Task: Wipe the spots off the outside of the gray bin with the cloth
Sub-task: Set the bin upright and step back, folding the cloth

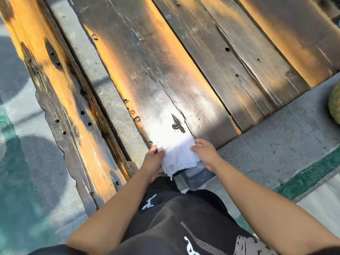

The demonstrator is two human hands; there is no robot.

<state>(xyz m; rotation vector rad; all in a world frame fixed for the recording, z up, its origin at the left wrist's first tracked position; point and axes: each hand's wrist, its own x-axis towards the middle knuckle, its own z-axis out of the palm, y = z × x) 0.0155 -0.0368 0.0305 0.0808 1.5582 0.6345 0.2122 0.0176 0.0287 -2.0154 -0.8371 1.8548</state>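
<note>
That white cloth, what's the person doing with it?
A person holds a white cloth stretched between both hands, left hand on one edge and right hand on the other, above weathered wooden planks. A dark gray bin shows just beneath it. The cloth is not clearly wiping it.

Hard sunlight is washing out the white cloth point(176, 153) and the wooden plank point(165, 100) just beyond the fingertips point(193, 148), blowing out detail there. Dappled shadows are falling across the boards, and wide-angle distortion is bending softly blurred edges.
</note>
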